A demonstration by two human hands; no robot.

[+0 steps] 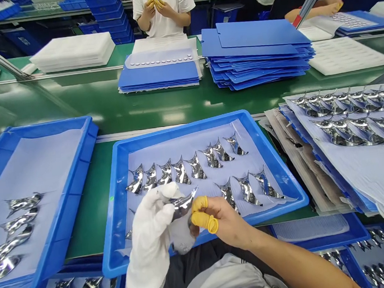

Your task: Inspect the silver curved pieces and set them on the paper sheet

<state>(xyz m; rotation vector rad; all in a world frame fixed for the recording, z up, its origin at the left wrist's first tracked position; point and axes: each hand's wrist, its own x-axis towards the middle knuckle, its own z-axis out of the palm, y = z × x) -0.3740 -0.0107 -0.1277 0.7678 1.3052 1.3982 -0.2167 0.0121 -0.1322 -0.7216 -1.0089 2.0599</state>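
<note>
My left hand [150, 238], in a white glove, is closed around a shiny curved metal piece [184, 203] with pointed ends. My right hand [215, 216] wears yellow finger cots on its thumb and a finger. Its fingers are pinched together at the right side of that piece, on a whitish, see-through cloth [182, 240] that hangs below; their exact contact is partly hidden. Beneath both hands lies a blue tray [184, 133] lined with white sheet. Similar metal pieces [180, 170] lie in two rows on it, some hidden behind my left hand.
Another blue tray [86, 140] with several metal pieces stands at left. At right are stacked sheets [338, 179] bearing rows of pieces. Blue boards [257, 42] and white foam sheets [72, 51] lie across the green bench [106, 98]. A person [164, 11] works opposite.
</note>
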